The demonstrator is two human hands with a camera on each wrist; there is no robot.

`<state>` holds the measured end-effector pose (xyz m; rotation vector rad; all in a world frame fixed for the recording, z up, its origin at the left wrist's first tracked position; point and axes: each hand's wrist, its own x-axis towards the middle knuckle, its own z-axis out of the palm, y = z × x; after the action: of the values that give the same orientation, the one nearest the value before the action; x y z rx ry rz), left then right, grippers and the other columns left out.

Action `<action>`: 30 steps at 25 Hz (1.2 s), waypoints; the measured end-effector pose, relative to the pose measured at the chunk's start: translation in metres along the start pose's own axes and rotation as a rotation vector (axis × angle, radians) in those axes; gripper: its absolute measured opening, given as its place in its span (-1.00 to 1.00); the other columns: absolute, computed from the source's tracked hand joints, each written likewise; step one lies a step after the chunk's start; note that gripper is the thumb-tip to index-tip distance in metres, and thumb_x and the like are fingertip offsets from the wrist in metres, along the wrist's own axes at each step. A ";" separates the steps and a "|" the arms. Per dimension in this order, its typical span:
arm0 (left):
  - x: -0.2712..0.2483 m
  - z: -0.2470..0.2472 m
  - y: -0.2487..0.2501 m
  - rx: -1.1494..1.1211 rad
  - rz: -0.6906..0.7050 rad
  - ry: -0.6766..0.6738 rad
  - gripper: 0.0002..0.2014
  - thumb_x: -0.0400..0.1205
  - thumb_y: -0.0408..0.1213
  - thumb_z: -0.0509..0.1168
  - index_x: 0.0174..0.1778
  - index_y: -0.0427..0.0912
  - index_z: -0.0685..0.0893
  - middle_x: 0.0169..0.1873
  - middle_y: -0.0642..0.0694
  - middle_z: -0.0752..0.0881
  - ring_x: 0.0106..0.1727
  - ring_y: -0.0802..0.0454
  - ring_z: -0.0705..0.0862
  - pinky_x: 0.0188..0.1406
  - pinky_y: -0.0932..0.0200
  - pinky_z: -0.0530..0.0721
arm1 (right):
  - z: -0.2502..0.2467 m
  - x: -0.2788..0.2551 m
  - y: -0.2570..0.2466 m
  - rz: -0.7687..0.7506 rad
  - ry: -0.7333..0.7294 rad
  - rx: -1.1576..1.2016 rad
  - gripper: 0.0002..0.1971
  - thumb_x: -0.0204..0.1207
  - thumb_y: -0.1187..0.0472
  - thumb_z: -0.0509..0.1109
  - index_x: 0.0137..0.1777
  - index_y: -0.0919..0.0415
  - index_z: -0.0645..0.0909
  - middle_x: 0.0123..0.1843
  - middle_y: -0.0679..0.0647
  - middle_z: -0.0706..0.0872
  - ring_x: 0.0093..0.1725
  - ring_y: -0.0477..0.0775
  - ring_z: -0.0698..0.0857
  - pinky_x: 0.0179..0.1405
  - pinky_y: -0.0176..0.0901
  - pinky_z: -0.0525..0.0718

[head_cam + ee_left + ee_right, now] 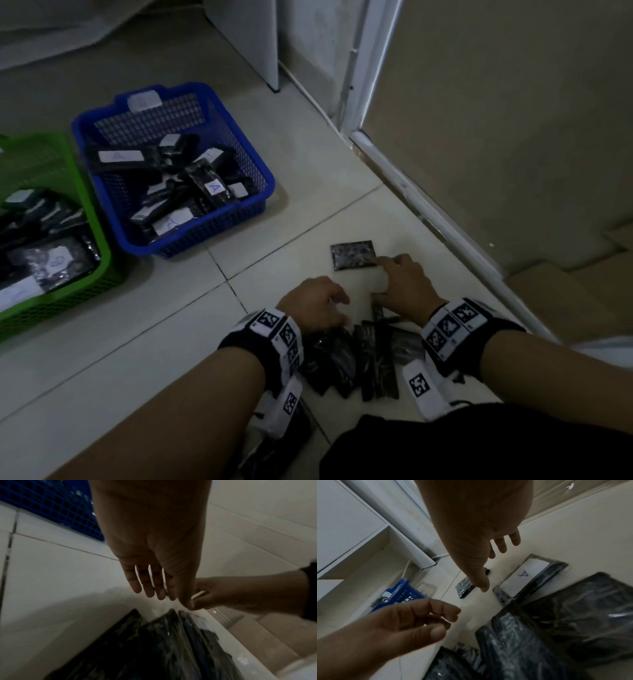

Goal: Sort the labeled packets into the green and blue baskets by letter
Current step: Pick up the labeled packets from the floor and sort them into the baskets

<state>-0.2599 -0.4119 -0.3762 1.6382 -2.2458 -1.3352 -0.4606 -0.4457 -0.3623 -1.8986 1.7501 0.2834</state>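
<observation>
A dark packet [354,255] lies face down, alone on the floor tiles. My right hand [394,265] reaches to it with straight fingers, the index tip touching its right edge. In the right wrist view that packet [464,588] sits just past the thumb, and a packet labelled A [525,574] lies beside it. My left hand [337,308] hovers over the pile of dark packets [359,356], fingers loosely curled and holding nothing. The blue basket [253,205] holds several packets, some marked A. The green basket [102,260] at the far left also holds several.
A white door frame and threshold [428,212] run diagonally along the right of the floor. Cardboard [582,291] lies beyond it. A white cabinet [246,41] stands at the back. My dark-clad knee [479,445] is at the bottom edge.
</observation>
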 end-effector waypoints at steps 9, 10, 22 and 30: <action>0.017 0.023 0.008 0.143 -0.129 -0.226 -0.49 0.28 0.06 0.58 0.12 0.04 0.69 0.12 0.03 0.71 0.16 0.04 0.65 0.14 0.18 0.60 | 0.028 -0.012 0.022 -0.024 -0.063 -0.035 -0.52 0.41 0.19 0.46 0.34 0.23 0.50 0.21 0.27 0.46 0.23 0.28 0.47 0.10 -0.05 0.44; 0.018 0.016 0.007 0.094 -0.136 -0.215 -0.53 0.29 0.02 0.60 0.09 0.02 0.72 0.09 0.03 0.74 0.13 0.06 0.67 0.12 0.23 0.60 | 0.025 -0.008 0.018 -0.042 -0.056 -0.009 -0.58 0.43 0.21 0.43 0.29 0.25 0.53 0.18 0.29 0.49 0.20 0.28 0.51 0.03 -0.07 0.44; -0.039 -0.107 -0.056 -0.517 -0.177 0.252 -0.89 0.44 -0.34 0.51 -0.15 -0.13 0.77 -0.29 0.11 0.72 -0.45 0.47 0.60 -0.34 0.53 0.48 | -0.035 0.042 -0.096 -0.139 0.046 0.792 -0.94 0.53 0.23 0.42 -0.17 0.14 0.61 -0.26 0.14 0.69 -0.31 0.16 0.70 -0.29 0.04 0.74; -0.071 -0.101 -0.094 -0.681 -0.214 0.560 -0.90 0.50 -0.44 0.44 -0.18 -0.19 0.68 -0.45 0.16 0.72 -0.54 0.33 0.59 -0.54 0.44 0.51 | -0.014 0.066 -0.158 -0.155 -0.138 0.987 -0.78 0.53 0.27 0.42 0.14 0.32 0.62 -0.08 0.21 0.67 -0.14 0.24 0.73 -0.08 0.36 0.76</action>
<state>-0.1080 -0.4212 -0.3458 1.7074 -1.1627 -1.2613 -0.3016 -0.5079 -0.3450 -1.2203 1.2602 -0.4334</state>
